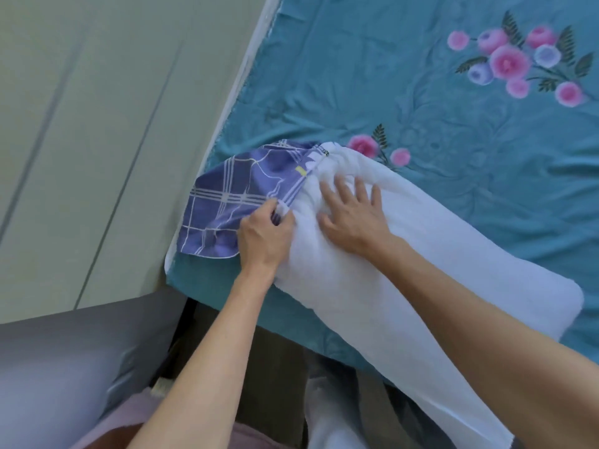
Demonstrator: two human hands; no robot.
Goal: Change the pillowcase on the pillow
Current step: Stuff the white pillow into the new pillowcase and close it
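Hidden and cut-off parts at the bed's corner

The pillow's (421, 254) far end is covered by the pillowcase (233, 196), and its near end runs out of the picture's bottom edge behind the right forearm. The left hand (264, 241) hides the pinched hem. The bedsheet (389, 76) is cut by the top and right edges; a small dark fastener at the pillowcase opening is too small to tell.

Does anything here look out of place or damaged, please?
Nothing looks damaged. The purple plaid pillowcase covers only the far end of the white pillow and is bunched there, which suits the task. The left hand pinches its edge; the right hand presses flat on the pillow. The teal bedsheet is wrinkled.
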